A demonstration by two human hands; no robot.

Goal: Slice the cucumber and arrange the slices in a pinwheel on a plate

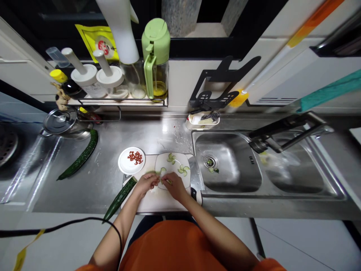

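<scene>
My left hand [146, 183] and my right hand [174, 185] meet at the near edge of a white plate [180, 162]. Both pinch thin cucumber slices [163, 174] between their fingertips. Two pinwheel shapes of cucumber slices [184, 170] lie on the plate. The plate rests on a white cutting board [158, 201]. A cut cucumber [120, 198] lies at the board's left corner, just left of my left hand. A small white dish of red bits [131, 160] sits left of the plate.
A whole cucumber [80, 158] lies on the steel counter at left, near a pot lid [60, 121]. A double sink [228, 163] with a faucet [284, 131] is at right. Bottles and jars fill a rack [121, 98] at the back. A black cable [70, 224] crosses my left arm.
</scene>
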